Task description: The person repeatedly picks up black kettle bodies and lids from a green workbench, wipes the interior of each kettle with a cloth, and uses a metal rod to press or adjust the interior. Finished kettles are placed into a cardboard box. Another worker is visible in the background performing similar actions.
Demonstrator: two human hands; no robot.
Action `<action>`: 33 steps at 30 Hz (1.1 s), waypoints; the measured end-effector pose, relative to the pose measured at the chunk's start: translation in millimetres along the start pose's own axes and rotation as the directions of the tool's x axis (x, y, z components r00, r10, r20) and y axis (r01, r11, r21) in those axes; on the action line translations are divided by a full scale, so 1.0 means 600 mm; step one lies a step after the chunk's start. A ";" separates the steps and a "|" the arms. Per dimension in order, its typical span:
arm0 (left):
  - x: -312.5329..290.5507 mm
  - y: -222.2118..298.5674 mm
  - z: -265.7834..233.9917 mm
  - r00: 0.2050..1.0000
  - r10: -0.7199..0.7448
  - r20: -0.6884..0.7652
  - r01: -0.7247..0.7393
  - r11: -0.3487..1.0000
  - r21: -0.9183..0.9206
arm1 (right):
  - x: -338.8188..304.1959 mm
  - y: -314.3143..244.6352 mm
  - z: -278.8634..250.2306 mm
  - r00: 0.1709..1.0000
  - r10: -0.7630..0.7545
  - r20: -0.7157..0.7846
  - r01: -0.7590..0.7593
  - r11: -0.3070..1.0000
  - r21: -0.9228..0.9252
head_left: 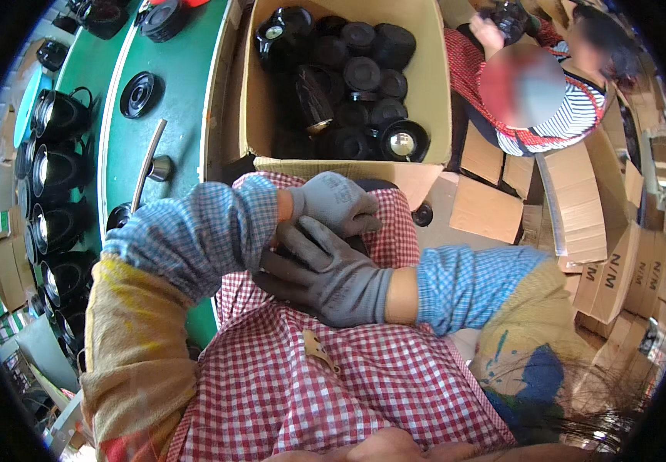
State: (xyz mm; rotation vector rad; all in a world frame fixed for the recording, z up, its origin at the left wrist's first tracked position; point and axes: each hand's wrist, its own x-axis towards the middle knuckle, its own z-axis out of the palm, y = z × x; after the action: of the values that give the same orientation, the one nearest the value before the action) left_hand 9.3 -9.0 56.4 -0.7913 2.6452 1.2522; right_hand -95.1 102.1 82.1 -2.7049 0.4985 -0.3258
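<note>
Over my lap my two gloved hands are close together. My left hand (333, 204), in a grey glove, has its fingers curled closed. Just below it, my right hand (333, 273) is bent round something, its fingers pointing left and its thumb raised. A dark piece (356, 243) shows in the gap between the hands, mostly hidden by the gloves, so its kind cannot be made out. In front of me stands an open cardboard box (438, 92) with several round black parts (362, 74) in it. A red checked apron (271, 369) covers my lap.
On the green table (171, 85) at left lie a black round lid (139, 94) and a curved metal strip (149, 162). Black pots (59, 173) line its far left side. At right, another person (556, 85) handles a dark pot among cardboard pieces (487, 208).
</note>
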 end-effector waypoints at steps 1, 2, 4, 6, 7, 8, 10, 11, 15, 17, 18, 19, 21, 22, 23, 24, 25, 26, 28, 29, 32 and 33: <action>0.006 -0.006 0.002 1.000 0.013 -0.008 -0.012 1.000 0.015 | -0.001 -0.002 -0.003 1.000 0.013 0.011 -0.013 1.000 0.020; 0.011 -0.015 0.006 0.999 0.028 -0.020 -0.028 0.999 0.037 | 0.001 0.000 -0.011 0.999 0.026 0.020 -0.027 0.999 0.033; -0.006 0.003 -0.028 0.997 -0.054 -0.050 0.055 0.998 0.038 | -0.013 0.028 -0.025 0.996 -0.001 -0.094 0.000 1.000 -0.012; -0.051 -0.038 -0.022 0.865 -0.041 -0.500 -0.254 0.823 -0.508 | -0.061 0.063 -0.064 0.926 0.162 -0.341 -0.098 0.976 0.196; -0.071 -0.066 -0.032 0.822 -0.279 -0.496 -0.065 0.820 -0.569 | -0.084 0.071 -0.082 0.870 0.288 -0.401 -0.120 0.911 0.395; -0.102 -0.093 -0.033 0.674 0.171 -0.719 -0.158 0.984 0.086 | -0.110 0.065 -0.085 0.874 0.317 -0.368 -0.194 0.922 0.334; -0.158 -0.107 -0.018 0.588 -0.471 -0.658 -0.208 0.698 -0.686 | -0.151 0.054 -0.061 0.894 0.338 -0.295 -0.285 0.936 0.208; -0.187 -0.102 -0.015 0.543 -0.608 -0.579 -0.212 0.568 -0.795 | -0.150 0.040 -0.040 0.908 0.333 -0.252 -0.285 0.936 0.208; -0.231 -0.091 0.049 0.552 -0.571 -0.608 -0.224 0.601 -0.767 | -0.148 0.042 0.013 0.899 0.300 -0.318 -0.240 0.947 0.215; -0.247 -0.079 0.066 0.554 -0.563 -0.614 -0.252 0.590 -0.768 | -0.172 0.059 0.015 0.799 0.416 -0.434 -0.305 0.902 0.305; -0.255 -0.078 0.071 0.552 -0.558 -0.620 -0.241 0.606 -0.759 | -0.188 0.061 0.007 0.704 0.514 -0.490 -0.348 0.851 0.393; -0.266 -0.077 0.075 0.554 -0.535 -0.638 -0.165 0.680 -0.714 | -0.201 0.060 0.009 0.595 0.620 -0.511 -0.285 0.758 0.587; -0.286 -0.082 0.083 0.568 -0.475 -0.672 -0.027 0.805 -0.592 | -0.209 0.054 -0.006 0.452 0.725 -0.519 -0.061 0.606 0.793; -0.289 -0.076 0.094 0.590 -0.461 -0.663 -0.023 0.811 -0.584 | -0.215 0.063 -0.005 0.436 0.687 -0.581 0.005 0.644 0.765; -0.294 -0.067 0.103 0.607 -0.450 -0.655 -0.017 0.817 -0.577 | -0.214 0.071 -0.006 0.404 0.720 -0.565 0.067 0.593 0.803; -0.293 -0.070 0.121 0.685 -0.419 -0.597 -0.062 0.782 -0.620 | -0.207 0.071 -0.006 0.378 0.754 -0.537 0.134 0.530 0.837; -0.292 -0.076 0.135 0.754 -0.378 -0.537 -0.100 0.743 -0.662 | -0.197 0.074 -0.009 0.359 0.786 -0.504 0.202 0.462 0.864; -0.286 -0.058 0.133 0.785 -0.242 -0.571 -0.133 0.834 -0.536 | -0.184 0.074 -0.013 0.361 0.805 -0.471 0.279 0.389 0.878; -0.274 -0.017 0.140 0.801 -0.102 -0.590 -0.283 0.804 -0.523 | -0.160 0.084 0.009 0.403 0.852 -0.335 0.474 0.119 0.873; -0.268 0.007 0.141 0.773 -0.124 -0.622 -0.385 0.687 -0.616 | -0.143 0.081 0.016 0.444 0.843 -0.305 0.515 0.039 0.856; -0.251 0.012 0.146 0.629 -0.256 -0.734 -0.598 0.445 -0.667 | -0.125 0.085 0.043 0.542 0.820 -0.182 0.570 -0.200 0.797; -0.252 0.007 0.146 0.583 -0.260 -0.770 -0.610 0.486 -0.626 | -0.119 0.087 0.050 0.562 0.811 -0.162 0.564 -0.232 0.792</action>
State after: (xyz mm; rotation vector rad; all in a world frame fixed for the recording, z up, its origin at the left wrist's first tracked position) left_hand 126.4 120.0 48.8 -1.4832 2.4661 3.1099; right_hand -166.7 93.5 23.0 -0.4220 0.4508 -1.2799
